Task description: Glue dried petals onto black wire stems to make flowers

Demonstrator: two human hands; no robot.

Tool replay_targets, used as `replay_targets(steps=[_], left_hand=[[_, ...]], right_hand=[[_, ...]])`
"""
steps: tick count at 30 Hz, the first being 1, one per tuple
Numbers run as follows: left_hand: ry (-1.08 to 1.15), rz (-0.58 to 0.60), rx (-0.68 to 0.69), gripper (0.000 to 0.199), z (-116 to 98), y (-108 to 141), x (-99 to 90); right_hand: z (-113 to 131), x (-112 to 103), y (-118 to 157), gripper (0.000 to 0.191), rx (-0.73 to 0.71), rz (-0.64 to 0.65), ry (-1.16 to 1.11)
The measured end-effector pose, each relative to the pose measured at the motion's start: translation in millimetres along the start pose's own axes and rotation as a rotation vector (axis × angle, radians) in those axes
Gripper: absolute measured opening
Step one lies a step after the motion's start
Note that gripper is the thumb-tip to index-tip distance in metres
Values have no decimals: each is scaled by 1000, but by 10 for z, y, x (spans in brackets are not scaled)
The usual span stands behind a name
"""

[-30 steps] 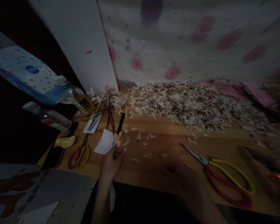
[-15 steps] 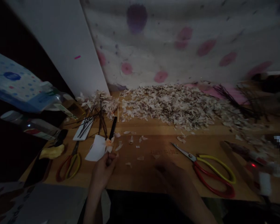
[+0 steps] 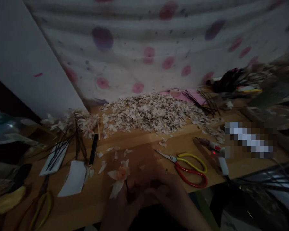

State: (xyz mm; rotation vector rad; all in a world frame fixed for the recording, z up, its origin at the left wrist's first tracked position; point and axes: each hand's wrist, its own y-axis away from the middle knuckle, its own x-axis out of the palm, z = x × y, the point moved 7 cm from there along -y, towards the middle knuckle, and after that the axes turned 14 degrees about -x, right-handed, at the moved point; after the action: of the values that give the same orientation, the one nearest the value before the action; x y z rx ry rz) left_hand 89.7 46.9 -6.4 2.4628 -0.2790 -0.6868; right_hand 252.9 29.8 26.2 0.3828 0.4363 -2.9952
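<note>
A flower (image 3: pixel 121 175) with pale petals and an orange centre leans left on a dark stem, near the table's front edge. My left hand (image 3: pixel 132 196) is closed around that stem. My right hand (image 3: pixel 170 189) is close beside it, its fingers curled in towards the left hand. What those fingers hold, if anything, is lost in the dim light. Loose dry petals (image 3: pixel 102 166) are scattered behind the flower. To the right of my hands lie scissors (image 3: pixel 175 160) with one red and one yellow handle, blades pointing left.
A large heap of dried petals (image 3: pixel 146 112) spreads along the back. At left are finished-looking flowers (image 3: pixel 86 123), dark stems, white paper (image 3: pixel 73 179) and a second pair of scissors (image 3: pixel 42 205). A tool with a red light (image 3: pixel 214 152) rests at right.
The view has swung to the right. My hands have come together, and the flower in my left hand has turned into fuller view. My right hand was apart from it before.
</note>
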Motion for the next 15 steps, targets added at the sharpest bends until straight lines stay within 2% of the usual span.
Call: replay_targets(steps=[6,9,13,15], left_hand=[[-53,138,17,31,-96,3,140],[8,109,24,29,-105,19,114],[277,44,-51,40,-40,-10,9],[338,10,-86,32,-24,-35,-27]], right_hand=[[-106,-54,56,28,157,-31,-107],[-185,-76,96,31,202,-67,-117],[-285,-151,134,27,207,-132,-128],[-284,-185,130,25,195,-146,-140]])
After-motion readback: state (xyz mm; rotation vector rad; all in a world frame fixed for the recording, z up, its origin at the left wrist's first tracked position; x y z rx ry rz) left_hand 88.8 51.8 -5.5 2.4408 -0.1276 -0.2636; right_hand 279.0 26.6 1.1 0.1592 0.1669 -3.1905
